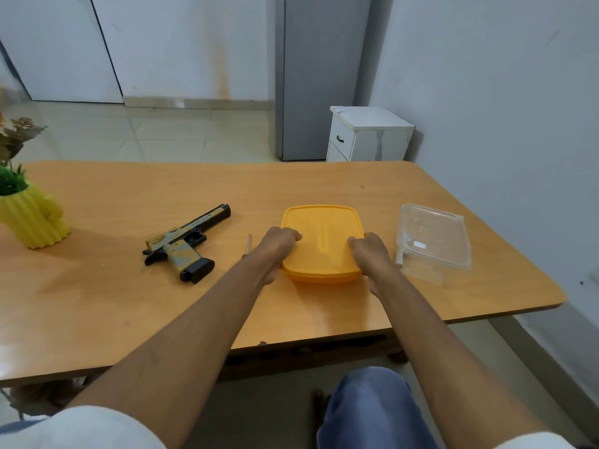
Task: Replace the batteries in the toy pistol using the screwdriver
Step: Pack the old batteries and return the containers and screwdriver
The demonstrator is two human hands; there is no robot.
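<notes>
Both hands grip the lidded orange container at its near corners; toy pistol untouched.

Head view: left hand (279, 242) and right hand (368, 249) curl their fingers over the lid edge of the orange container (324, 234), thumbs hidden. Judged step: opening it, presumably for batteries; best done by prising one corner while the other hand pins the base to the table (129, 303). Toy pistol (186, 243) lies on its side, left of the hands; screwdriver (248, 244) just beside the left wrist. Count: one pistol, one screwdriver, one orange container, one clear plastic box (434, 236), one yellow plant pot (32, 218). No batteries visible.
</notes>
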